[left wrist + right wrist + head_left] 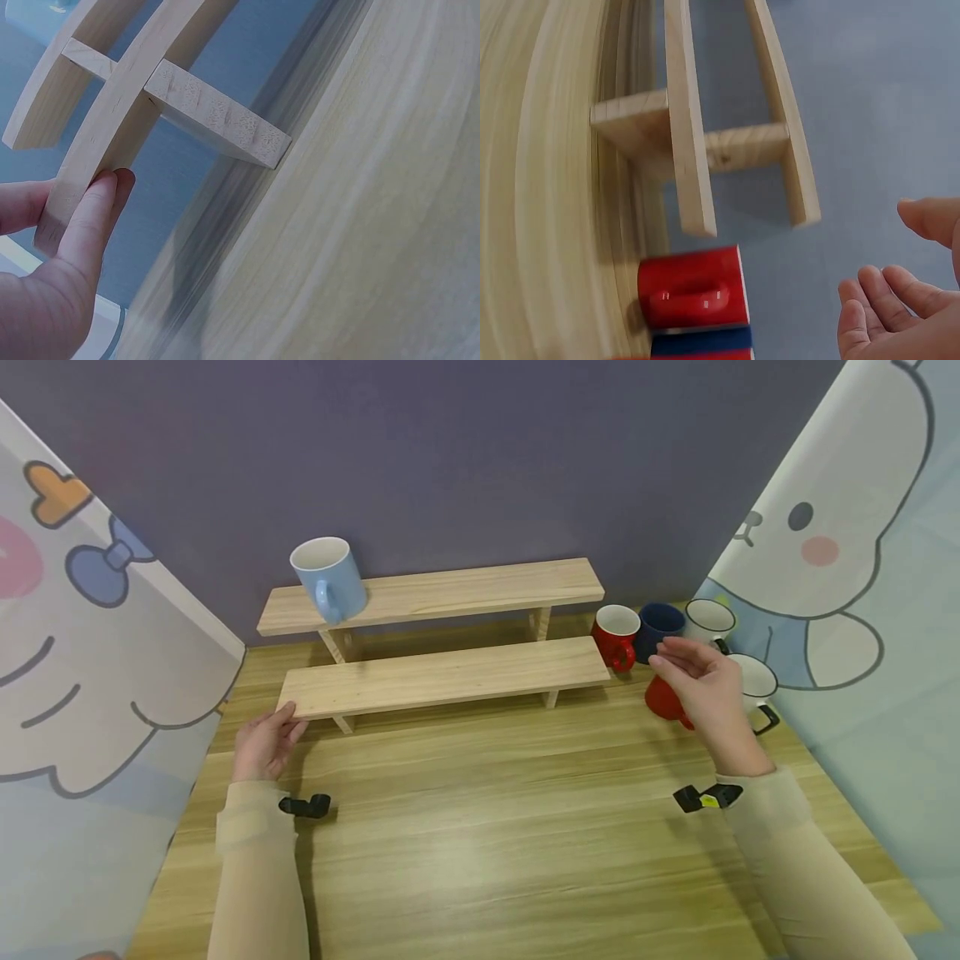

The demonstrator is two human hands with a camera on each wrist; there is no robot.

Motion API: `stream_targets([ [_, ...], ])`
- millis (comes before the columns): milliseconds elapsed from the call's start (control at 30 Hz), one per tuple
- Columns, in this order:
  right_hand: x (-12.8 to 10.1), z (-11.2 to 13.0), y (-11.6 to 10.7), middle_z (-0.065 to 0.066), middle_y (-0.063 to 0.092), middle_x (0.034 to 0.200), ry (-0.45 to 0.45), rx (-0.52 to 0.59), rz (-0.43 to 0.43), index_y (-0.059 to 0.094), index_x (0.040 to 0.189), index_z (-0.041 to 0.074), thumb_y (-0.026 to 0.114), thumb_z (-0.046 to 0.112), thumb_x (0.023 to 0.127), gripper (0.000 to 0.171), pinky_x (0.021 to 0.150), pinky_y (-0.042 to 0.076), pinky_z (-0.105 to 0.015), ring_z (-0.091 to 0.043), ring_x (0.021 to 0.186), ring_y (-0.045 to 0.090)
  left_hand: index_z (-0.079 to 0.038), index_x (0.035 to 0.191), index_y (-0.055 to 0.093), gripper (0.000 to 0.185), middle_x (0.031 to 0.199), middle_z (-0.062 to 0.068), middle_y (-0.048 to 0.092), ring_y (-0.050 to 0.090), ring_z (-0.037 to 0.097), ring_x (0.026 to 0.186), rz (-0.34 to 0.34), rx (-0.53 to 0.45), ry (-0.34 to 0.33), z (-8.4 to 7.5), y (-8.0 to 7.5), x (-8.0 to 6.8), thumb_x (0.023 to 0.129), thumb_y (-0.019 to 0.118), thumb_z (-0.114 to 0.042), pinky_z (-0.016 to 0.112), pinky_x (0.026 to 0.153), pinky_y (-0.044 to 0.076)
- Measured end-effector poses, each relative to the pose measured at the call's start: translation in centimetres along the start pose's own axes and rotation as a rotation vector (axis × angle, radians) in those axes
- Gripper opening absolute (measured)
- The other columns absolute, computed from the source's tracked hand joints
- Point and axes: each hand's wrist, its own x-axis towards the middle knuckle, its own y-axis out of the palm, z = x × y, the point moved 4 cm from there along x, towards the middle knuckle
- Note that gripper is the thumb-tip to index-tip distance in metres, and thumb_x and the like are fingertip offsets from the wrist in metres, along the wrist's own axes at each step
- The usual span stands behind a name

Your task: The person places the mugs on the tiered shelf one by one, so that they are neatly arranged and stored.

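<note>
My left hand (pixel 266 743) pinches the left end of the lower board of a two-tier wooden shelf (pixel 450 677); the left wrist view shows fingers on both faces of that board (pixel 112 135). A light blue mug (pixel 333 583) stands on the upper board, at its left end. Over the mugs on the right, my right hand (pixel 708 693) hovers with loosely bent fingers and nothing in them. Below it is a red mug (pixel 662 700), partly hidden by the hand. Another red mug (pixel 609 647) stands by the shelf's right end, its handle facing forward.
Beside that red mug stands a dark blue mug (pixel 658 631). Two white mugs with black rims (pixel 709 620) are farther right, near the printed side panel (pixel 840 560). A grey wall (pixel 450 460) rises behind the shelf. The wood-grain table (pixel 480 827) stretches out in front.
</note>
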Motion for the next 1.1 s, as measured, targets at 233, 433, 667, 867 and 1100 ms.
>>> stream_targets([
  [233,-0.7,-1.7,-2.6,-0.010,0.066,0.124,0.065,-0.171,-0.085,0.062,0.132,-0.003,0.073,0.021,0.098,0.043,0.085,0.051,-0.009,-0.005,0.102,0.063,0.002,0.122,0.047,0.034,0.087,0.011,0.070,0.072,0.016,0.080,0.008,-0.006,-0.007,0.1,-0.1,-0.1,0.098,0.070,-0.005,0.022,0.083,0.059],
  [433,-1.2,-3.4,-4.8,-0.001,0.070,0.111,0.090,-0.105,-0.164,0.064,0.127,-0.008,0.076,0.013,0.094,0.041,0.081,0.053,-0.009,-0.004,0.094,0.065,0.002,0.122,0.046,0.035,0.088,0.011,0.070,0.072,0.016,0.081,0.021,-0.002,-0.003,0.1,0.0,-0.2,0.098,0.070,-0.005,0.022,0.083,0.058],
  [667,-2.0,-5.0,-6.6,0.013,0.069,0.097,0.166,-0.122,-0.171,0.062,0.125,-0.009,0.079,0.012,0.092,0.042,0.075,0.053,-0.006,0.000,0.088,0.064,0.002,0.122,0.048,0.033,0.090,0.011,0.070,0.072,0.016,0.084,0.046,-0.011,0.007,0.1,-0.3,0.0,0.097,0.070,-0.006,0.023,0.083,0.059],
  [867,-2.4,-6.6,-7.1,0.022,0.068,0.088,0.216,-0.296,-0.109,0.065,0.125,-0.008,0.075,0.032,0.096,0.051,0.070,0.050,-0.008,0.000,0.087,0.061,0.001,0.117,0.052,0.028,0.091,0.011,0.070,0.072,0.016,0.085,0.059,-0.035,0.013,0.1,-0.3,0.0,0.097,0.070,-0.004,0.024,0.082,0.060],
  [1100,-2.8,-7.9,-6.5,0.002,0.072,0.097,0.283,-0.392,0.051,0.066,0.122,-0.008,0.064,0.046,0.101,0.058,0.074,0.045,-0.023,-0.013,0.094,0.053,0.000,0.106,0.060,0.014,0.090,0.012,0.071,0.072,0.017,0.084,0.073,-0.037,0.016,0.1,-0.2,-0.1,0.097,0.070,-0.004,0.024,0.084,0.059],
])
